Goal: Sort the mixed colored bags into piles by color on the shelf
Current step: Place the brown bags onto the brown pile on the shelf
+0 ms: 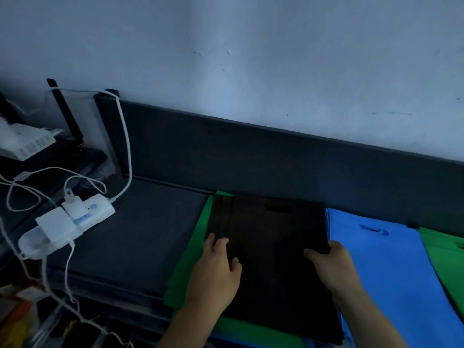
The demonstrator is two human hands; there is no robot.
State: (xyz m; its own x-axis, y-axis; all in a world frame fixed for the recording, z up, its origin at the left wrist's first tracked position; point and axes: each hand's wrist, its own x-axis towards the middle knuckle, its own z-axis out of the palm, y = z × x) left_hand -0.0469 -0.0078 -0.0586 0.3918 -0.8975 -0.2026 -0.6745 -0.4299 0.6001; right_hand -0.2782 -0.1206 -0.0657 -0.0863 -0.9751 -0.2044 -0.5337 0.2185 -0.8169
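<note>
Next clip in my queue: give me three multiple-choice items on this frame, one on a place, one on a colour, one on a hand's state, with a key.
1. Where does the black bag lie?
A. On a green bag
B. On the bare shelf
C. On the power strip

2. What colour is the bag directly right of the black one?
A. Red
B. Blue
C. Yellow

3. What is the right hand doing?
A. Hanging idle
B. Gripping the black bag's right edge
C. Holding a cable

Key: 1 A, the green bag shows beneath its left side; 2 B, the blue bag adjoins it; 3 B, the thumb curls over that edge, while the left hand rests on top.
</note>
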